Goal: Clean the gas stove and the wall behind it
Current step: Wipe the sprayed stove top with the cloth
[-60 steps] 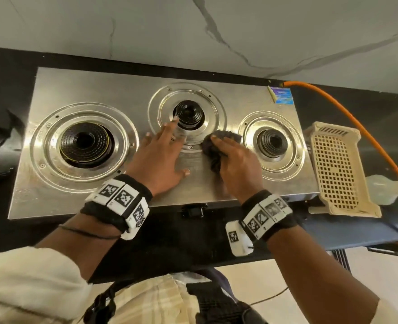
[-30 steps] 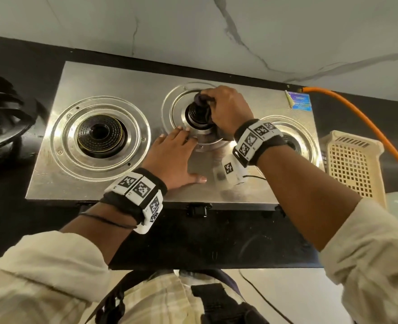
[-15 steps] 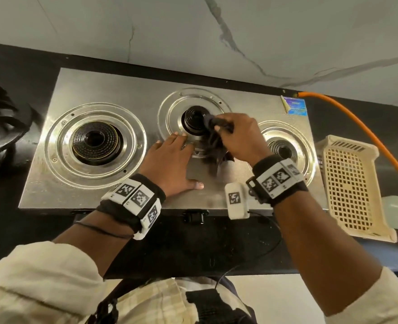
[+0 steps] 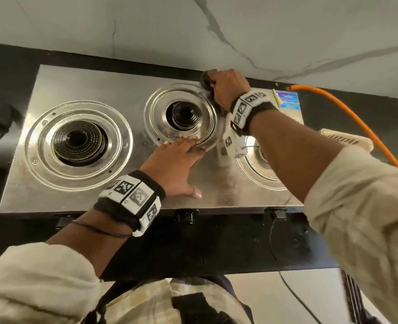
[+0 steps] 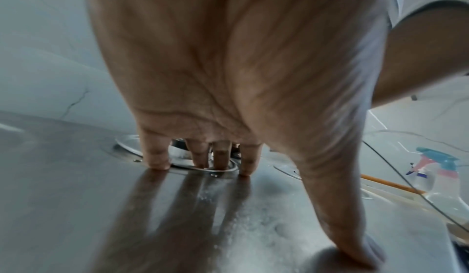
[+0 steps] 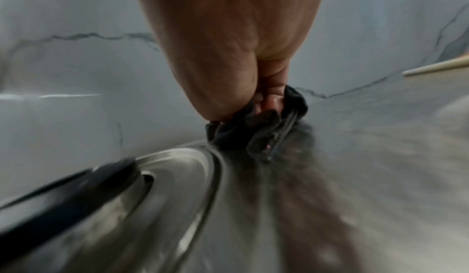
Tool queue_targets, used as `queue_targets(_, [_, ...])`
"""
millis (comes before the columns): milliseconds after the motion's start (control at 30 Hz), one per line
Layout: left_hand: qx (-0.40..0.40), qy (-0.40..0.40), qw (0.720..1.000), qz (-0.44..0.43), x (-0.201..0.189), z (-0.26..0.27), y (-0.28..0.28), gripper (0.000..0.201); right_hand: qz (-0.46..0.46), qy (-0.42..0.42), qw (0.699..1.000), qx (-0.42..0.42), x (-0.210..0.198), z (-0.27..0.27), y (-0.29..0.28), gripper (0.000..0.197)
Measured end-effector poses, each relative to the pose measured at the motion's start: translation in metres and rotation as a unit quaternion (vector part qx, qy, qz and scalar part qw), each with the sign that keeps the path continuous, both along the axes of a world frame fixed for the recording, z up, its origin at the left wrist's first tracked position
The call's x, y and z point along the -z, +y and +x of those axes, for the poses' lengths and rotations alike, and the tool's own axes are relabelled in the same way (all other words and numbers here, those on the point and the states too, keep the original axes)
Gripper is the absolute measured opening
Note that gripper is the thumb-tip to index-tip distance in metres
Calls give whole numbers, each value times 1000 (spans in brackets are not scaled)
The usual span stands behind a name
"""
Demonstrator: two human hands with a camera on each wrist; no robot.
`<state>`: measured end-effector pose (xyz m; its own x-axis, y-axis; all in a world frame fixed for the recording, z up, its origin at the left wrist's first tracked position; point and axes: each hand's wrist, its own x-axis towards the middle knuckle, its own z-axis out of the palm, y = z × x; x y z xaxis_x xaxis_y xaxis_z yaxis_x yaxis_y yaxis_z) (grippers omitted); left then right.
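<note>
Bunched in the right hand [image 4: 227, 86], a dark cloth [image 6: 256, 131] was pressed to the back edge of the steel gas stove [image 4: 88, 83], just behind the middle burner [image 4: 184, 115] and close under the marble wall [image 4: 146, 31]. Only the right wrist view showed the fingers curled tight round the cloth. Flat on the stove top lay the left hand [image 4: 174, 166], fingers straight and slightly apart, tips on the burner's ring. Only the left wrist view showed a spray bottle [image 5: 434, 175] off to the right. Wet smears dulled the shiny steel.
</note>
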<state>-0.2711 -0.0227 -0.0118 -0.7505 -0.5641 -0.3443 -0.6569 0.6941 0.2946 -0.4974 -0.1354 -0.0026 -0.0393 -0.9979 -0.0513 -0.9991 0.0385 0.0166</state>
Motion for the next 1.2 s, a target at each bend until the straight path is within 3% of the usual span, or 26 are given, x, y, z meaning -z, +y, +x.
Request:
queue_targets(100, [-3,0,1000,5,1,1,1,119,12,-4,999,36,4,-2,-5,28])
queue_targets(200, [-13,3,1000,13,1,2,1,119,-3,-4,999,37,6,6,30,36])
queue_targets(533, [-25,16,999,20,3,2,2,122,23,-82,993,82,22,63,246,61])
queue_targets(667, [-25,13,999,26,2,0,1,122,16,-84,991,100,24,52,237,60])
queue_targets(800, [-32,23,999,33,5,1,3,122,-36,-74,987,141,26,17,164,52])
queue_targets(933, [-35,20,999,32,8,1,1,125,-21,-70,983,169,22,2,116,44])
queue_targets(1033, [-42,19,998,32,7,0,3,126,-18,-75,985,153,22,9,135,49])
queue_targets(1200, [-92,27,995,21,4,-14,22,130,-21,-86,991,100,30,32,229,57])
